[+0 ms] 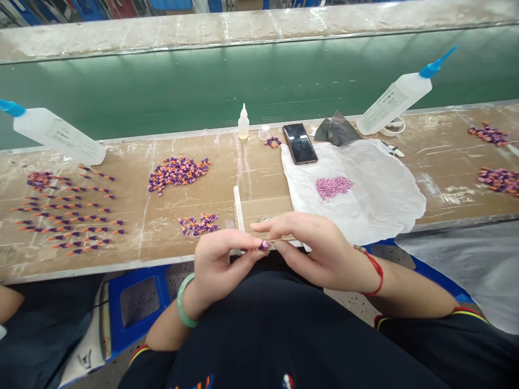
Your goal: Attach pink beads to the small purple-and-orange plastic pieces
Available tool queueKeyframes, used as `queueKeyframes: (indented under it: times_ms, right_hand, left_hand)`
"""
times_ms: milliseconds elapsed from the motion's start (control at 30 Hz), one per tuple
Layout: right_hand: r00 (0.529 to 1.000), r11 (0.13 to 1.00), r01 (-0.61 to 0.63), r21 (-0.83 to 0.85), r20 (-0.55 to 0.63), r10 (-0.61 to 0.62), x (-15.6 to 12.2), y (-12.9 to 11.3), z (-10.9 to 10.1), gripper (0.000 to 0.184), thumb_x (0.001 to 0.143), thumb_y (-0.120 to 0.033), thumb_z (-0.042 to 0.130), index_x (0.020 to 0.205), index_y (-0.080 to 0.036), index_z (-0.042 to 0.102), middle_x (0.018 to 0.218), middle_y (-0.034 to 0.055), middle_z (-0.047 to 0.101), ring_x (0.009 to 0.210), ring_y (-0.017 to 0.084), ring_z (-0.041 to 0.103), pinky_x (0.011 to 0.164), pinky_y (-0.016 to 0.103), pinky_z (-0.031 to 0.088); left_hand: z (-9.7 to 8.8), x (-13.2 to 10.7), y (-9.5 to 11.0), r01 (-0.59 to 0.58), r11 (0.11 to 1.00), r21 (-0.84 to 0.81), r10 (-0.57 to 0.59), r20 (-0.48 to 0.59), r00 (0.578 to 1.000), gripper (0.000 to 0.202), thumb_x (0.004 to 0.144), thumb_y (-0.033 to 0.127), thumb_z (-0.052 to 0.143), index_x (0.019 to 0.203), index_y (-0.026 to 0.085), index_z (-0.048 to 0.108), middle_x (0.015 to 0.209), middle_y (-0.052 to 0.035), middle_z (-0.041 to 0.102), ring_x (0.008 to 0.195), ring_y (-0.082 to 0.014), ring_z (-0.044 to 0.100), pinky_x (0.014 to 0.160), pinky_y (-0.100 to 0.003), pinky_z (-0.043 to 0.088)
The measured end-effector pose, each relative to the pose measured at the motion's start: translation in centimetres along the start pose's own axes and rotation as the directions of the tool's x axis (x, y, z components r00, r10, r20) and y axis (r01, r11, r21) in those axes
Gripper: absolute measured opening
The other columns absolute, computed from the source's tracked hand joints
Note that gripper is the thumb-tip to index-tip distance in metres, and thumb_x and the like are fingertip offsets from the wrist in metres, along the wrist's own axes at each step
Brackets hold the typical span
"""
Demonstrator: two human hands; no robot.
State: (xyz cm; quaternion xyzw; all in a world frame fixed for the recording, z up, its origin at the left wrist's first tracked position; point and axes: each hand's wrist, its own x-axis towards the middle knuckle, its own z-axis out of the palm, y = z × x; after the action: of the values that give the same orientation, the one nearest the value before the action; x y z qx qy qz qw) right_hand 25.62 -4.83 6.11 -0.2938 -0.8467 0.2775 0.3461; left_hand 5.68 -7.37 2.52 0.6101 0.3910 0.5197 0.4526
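Observation:
My left hand (223, 265), with a green bangle at its wrist, pinches a small purple and pink piece (264, 245) between thumb and forefinger. Opposite it, my right hand (316, 248) is closed on a thin stick-like tool (279, 240) whose tip meets the piece; its exact kind is too small to tell. Just beyond the fingers, a white flat stick (238, 208) lies on a cardboard piece (263, 209). A pile of small purple and orange pieces (199, 225) is near my left hand. Tiny pink bits (334, 187) rest on a white cloth (377, 183) past my right hand.
Behind stand a small dropper bottle (243, 125), a clear cap (264, 132) and a phone (300, 143). Large blue-tipped bottles (60, 135) (395, 102) lean at both sides. More pieces (178, 174) lie on the table (133, 237). Another person's arm (10, 302) shows at left.

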Motion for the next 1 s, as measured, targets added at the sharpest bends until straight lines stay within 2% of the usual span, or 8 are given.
queueKeyframes:
  times_ms: [33, 100, 200, 300, 467, 633, 867, 1000]
  right_hand:
    - [0.997, 0.998, 0.051, -0.046, -0.056, -0.053, -0.05, -0.09, -0.02, 0.016, 0.092, -0.008, 0.050, 0.097, -0.021, 0.058, 0.102, 0.0080, 0.076, 0.095, 0.015, 0.072, 0.083, 0.028, 0.057]
    - [0.983, 0.985, 0.124, -0.121, -0.121, -0.139, -0.12, -0.23, 0.00, 0.017, 0.091, -0.007, 0.053, 0.098, -0.022, 0.057, 0.096, 0.0070, 0.076, 0.092, 0.016, 0.072, 0.083, 0.031, 0.057]
    - [0.973, 0.968, 0.184, -0.172, -0.107, -0.204, -0.15, -0.31, 0.11, 0.016, 0.090, -0.008, 0.055, 0.097, -0.022, 0.057, 0.080, 0.0028, 0.074, 0.073, 0.015, 0.069, 0.072, 0.029, 0.057]
    - [0.971, 0.955, 0.197, -0.221, -0.091, -0.221, -0.14, -0.30, 0.23, 0.014, 0.090, -0.009, 0.056, 0.094, -0.022, 0.057, 0.072, 0.0011, 0.071, 0.064, 0.014, 0.065, 0.064, 0.027, 0.055]
    - [0.972, 0.944, 0.183, -0.274, -0.091, -0.214, -0.15, -0.30, 0.33, 0.014, 0.091, -0.009, 0.054, 0.087, -0.023, 0.056, 0.067, -0.0010, 0.068, 0.058, 0.013, 0.059, 0.060, 0.026, 0.051]
    - [0.965, 0.935, 0.204, -0.291, -0.101, -0.242, -0.26, -0.12, 0.42, 0.016, 0.092, -0.009, 0.051, 0.083, -0.022, 0.055, 0.064, -0.0019, 0.065, 0.056, 0.012, 0.055, 0.057, 0.026, 0.048]
    - [0.970, 0.930, 0.213, -0.298, -0.047, -0.237, -0.27, 0.00, 0.41, 0.020, 0.090, -0.008, 0.049, 0.078, -0.022, 0.056, 0.064, -0.0005, 0.064, 0.057, 0.012, 0.055, 0.056, 0.026, 0.049]
    - [0.973, 0.931, 0.200, -0.306, -0.048, -0.225, -0.35, 0.16, 0.63, 0.021, 0.090, -0.008, 0.049, 0.075, -0.022, 0.055, 0.064, -0.0009, 0.064, 0.056, 0.012, 0.055, 0.056, 0.026, 0.048]
  left_hand:
    - [-0.06, -0.04, 0.12, -0.094, 0.993, 0.065, 0.095, -0.002, 0.996, 0.010, 0.082, 0.014, 0.077, 0.087, 0.023, 0.077, 0.080, -0.0027, 0.081, 0.068, -0.0166, 0.075, 0.067, -0.026, 0.061]
    - [-0.16, -0.03, 0.34, -0.232, 0.961, 0.148, 0.234, 0.003, 0.972, 0.021, 0.081, 0.007, 0.075, 0.091, 0.025, 0.076, 0.085, -0.0014, 0.081, 0.071, -0.0159, 0.075, 0.068, -0.026, 0.060]
    - [-0.17, 0.09, 0.61, -0.329, 0.927, 0.181, 0.333, 0.011, 0.943, 0.028, 0.080, 0.002, 0.073, 0.095, 0.026, 0.074, 0.089, -0.0019, 0.081, 0.073, -0.0159, 0.075, 0.068, -0.026, 0.060]
    - [-0.03, 0.20, 0.83, -0.344, 0.921, 0.184, 0.344, 0.034, 0.938, 0.028, 0.080, 0.001, 0.072, 0.095, 0.024, 0.073, 0.085, -0.0019, 0.080, 0.070, -0.0153, 0.074, 0.066, -0.025, 0.059]
    - [0.13, 0.36, 0.84, -0.334, 0.921, 0.200, 0.331, 0.051, 0.942, 0.020, 0.082, 0.005, 0.073, 0.092, 0.022, 0.072, 0.079, -0.0019, 0.079, 0.067, -0.0150, 0.074, 0.064, -0.024, 0.060]
    - [0.10, 0.64, 0.66, -0.399, 0.900, 0.175, 0.391, 0.079, 0.917, 0.017, 0.083, 0.004, 0.071, 0.092, 0.019, 0.072, 0.077, -0.0035, 0.078, 0.065, -0.0139, 0.073, 0.063, -0.022, 0.059]
    - [-0.43, 0.66, 0.74, -0.320, 0.935, 0.152, 0.305, 0.113, 0.946, 0.015, 0.083, 0.005, 0.073, 0.088, 0.019, 0.073, 0.076, -0.0038, 0.078, 0.066, -0.0147, 0.074, 0.065, -0.022, 0.060]
    - [-0.29, 0.55, 0.67, -0.292, 0.946, 0.139, 0.280, 0.096, 0.955, 0.014, 0.083, 0.006, 0.072, 0.087, 0.019, 0.074, 0.077, -0.0038, 0.079, 0.066, -0.0147, 0.074, 0.064, -0.022, 0.060]
